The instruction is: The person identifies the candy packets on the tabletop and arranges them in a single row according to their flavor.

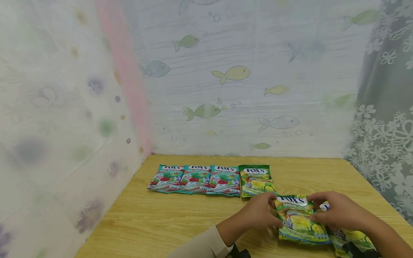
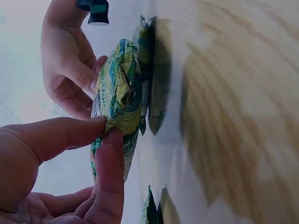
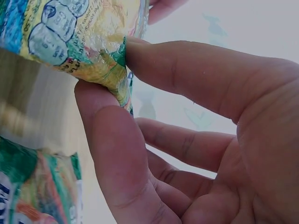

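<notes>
A yellow-green Fox's candy bag [image 1: 298, 222] is held up off the table between both hands, its printed front toward the head camera. My left hand [image 1: 260, 212] pinches its left edge between thumb and fingers; the left wrist view shows this pinch on the bag [image 2: 119, 93] closely. On the opposite edge my right hand [image 1: 340, 211] pinches with thumb and forefinger, and the right wrist view shows the other fingers of that hand [image 3: 187, 121] loosely bent. Another yellow-green candy bag [image 1: 351, 238] lies beneath the right hand, partly hidden by it.
Three teal Mint Blossom candy bags [image 1: 166, 178] lie in a row at the table's back left. Right of them lies a green-topped candy bag [image 1: 256, 181]. The wooden table [image 1: 155, 225] meets a fish-print curtain [image 1: 245, 107] behind.
</notes>
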Available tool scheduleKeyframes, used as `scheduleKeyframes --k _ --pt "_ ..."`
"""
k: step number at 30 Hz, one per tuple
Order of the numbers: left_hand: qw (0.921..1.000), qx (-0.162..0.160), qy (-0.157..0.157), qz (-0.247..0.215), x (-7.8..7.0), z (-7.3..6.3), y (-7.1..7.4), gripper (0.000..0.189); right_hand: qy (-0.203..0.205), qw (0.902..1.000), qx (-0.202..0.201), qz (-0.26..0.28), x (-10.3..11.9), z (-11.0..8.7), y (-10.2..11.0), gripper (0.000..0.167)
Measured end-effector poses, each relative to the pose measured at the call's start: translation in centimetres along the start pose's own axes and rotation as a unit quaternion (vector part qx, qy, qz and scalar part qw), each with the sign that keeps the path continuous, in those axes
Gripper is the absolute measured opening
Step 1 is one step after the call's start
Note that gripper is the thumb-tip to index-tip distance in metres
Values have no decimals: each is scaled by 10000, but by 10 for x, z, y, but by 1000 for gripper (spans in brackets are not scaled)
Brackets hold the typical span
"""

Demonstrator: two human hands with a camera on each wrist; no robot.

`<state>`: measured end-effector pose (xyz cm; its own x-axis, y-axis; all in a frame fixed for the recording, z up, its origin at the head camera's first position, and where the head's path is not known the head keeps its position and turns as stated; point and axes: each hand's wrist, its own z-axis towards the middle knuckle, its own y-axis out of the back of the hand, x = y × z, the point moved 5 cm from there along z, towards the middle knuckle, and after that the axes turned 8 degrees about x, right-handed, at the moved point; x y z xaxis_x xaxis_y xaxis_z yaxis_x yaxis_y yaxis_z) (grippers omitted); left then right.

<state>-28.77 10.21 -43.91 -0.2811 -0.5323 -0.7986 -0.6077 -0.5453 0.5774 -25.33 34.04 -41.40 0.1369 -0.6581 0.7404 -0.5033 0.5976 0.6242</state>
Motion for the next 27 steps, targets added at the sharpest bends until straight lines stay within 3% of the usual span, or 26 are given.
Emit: scheduleKeyframes --k 3,11,19,27 --pt "10000 -78 -4 6 -2 3 3 71 117 9999 -58 -32 3 -1 3 68" --pt "9996 -270 -32 -70 -9 8 11 72 -29 9996 -280 59 8 0 13 73" --pt "9979 -645 -95 -24 -14 14 21 74 296 9986 -410 -140 15 4 23 74" --pt "9966 -812 -54 144 -15 22 28 70 418 9980 -449 -136 21 8 32 71"
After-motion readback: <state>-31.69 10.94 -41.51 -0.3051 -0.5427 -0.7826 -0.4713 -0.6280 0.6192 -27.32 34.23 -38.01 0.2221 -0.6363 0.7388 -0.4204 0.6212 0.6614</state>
